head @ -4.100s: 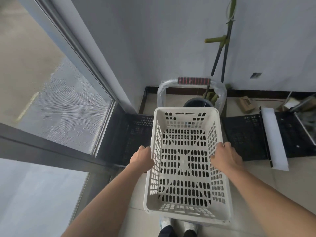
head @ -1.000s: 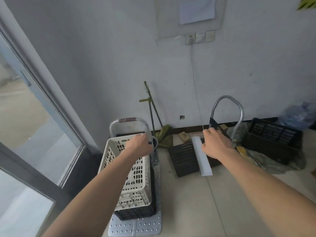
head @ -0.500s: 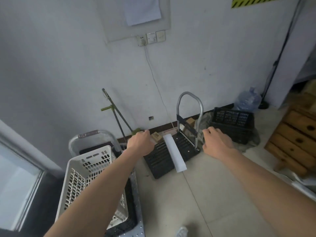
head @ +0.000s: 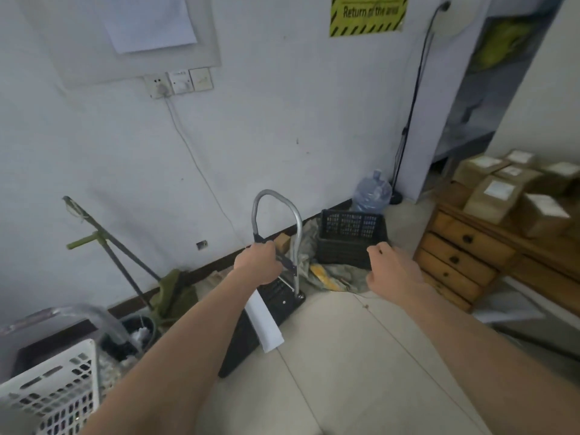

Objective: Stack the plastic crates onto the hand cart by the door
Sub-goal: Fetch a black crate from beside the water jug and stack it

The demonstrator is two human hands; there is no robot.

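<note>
ahead, a black plastic crate [head: 350, 238] sits on the floor against the wall, beside a water jug [head: 372, 193]. the white crate [head: 47, 390] rests at lower left under a cart handle [head: 72, 313]. both the left hand [head: 259, 263] and right hand [head: 392, 268] reach forward, fingers loosely curled, holding nothing. a wooden drawer chest [head: 461, 255] stands right.

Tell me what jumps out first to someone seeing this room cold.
Two bare forearms reach into the middle of the view, the left hand and the right hand both empty and half-curled in the air. Beyond them a black plastic crate stands on the floor against the wall, beside a hand cart's silver loop handle. A yellow-and-black striped sign stands out high on the wall, and a white crate fills the lower left corner.
</note>
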